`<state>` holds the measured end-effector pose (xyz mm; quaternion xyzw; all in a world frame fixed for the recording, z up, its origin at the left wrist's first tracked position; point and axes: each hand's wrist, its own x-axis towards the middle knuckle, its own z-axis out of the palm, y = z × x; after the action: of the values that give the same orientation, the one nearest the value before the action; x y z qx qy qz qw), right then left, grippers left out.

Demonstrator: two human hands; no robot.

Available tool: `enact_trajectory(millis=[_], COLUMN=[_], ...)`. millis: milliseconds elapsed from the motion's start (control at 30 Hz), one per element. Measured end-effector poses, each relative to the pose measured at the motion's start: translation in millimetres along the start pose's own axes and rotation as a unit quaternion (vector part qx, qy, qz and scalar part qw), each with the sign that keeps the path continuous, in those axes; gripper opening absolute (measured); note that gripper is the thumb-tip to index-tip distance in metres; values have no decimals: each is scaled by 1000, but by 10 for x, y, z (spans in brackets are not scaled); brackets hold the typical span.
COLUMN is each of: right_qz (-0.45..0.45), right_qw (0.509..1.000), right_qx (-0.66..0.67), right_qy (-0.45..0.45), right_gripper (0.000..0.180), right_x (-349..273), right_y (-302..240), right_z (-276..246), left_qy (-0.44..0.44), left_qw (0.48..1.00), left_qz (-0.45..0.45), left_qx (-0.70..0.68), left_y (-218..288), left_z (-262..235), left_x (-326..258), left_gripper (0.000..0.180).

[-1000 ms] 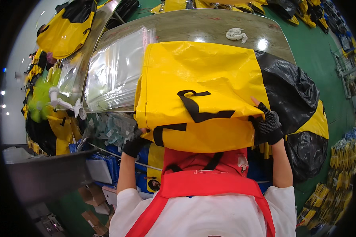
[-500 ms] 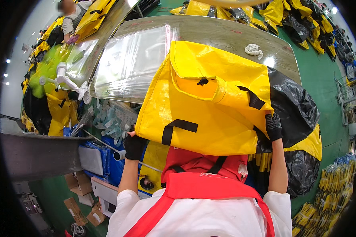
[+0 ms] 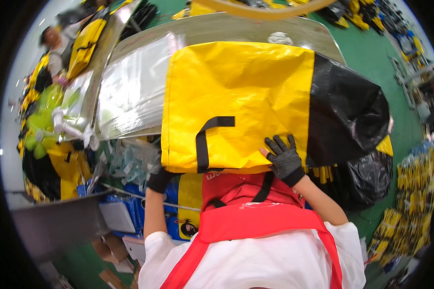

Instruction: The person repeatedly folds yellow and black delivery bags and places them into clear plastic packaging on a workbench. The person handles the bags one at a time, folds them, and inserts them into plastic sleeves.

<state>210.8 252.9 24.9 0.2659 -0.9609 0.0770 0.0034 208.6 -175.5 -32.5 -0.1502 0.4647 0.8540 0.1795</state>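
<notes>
Currently, head view: one yellow bag with black end, lying over the table, beneath and beyond the right fingers. Right hand: fingers splayed on the panel, no grip visible; moved leftward off the black end. Left hand: at the near left corner, fingers hidden, grip cannot be told. Raised fold gone; panel apparently flattened. Plastic sleeves: beyond left fingers.
</notes>
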Motion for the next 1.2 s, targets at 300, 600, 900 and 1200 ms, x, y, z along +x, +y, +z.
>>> enact_trajectory(millis=[300, 600, 900, 1200], right_qz=[46, 402, -18, 166], right_qw=[990, 890, 937, 920], right_qx=[127, -215, 291, -128], right_qy=[28, 33, 190, 331], right_gripper=[50, 76, 63, 23], right_x=[65, 271, -185, -1039], right_y=[564, 2694, 1299, 715], right_z=[-760, -400, -1248, -39], left_qy=[54, 172, 57, 29], left_qw=[811, 695, 921, 990], left_qz=[17, 271, 52, -127], left_qx=[582, 644, 382, 59], left_y=[305, 72, 232, 646], left_z=[-406, 125, -319, 447], left_x=[351, 263, 91, -134], left_gripper=[34, 41, 43, 47])
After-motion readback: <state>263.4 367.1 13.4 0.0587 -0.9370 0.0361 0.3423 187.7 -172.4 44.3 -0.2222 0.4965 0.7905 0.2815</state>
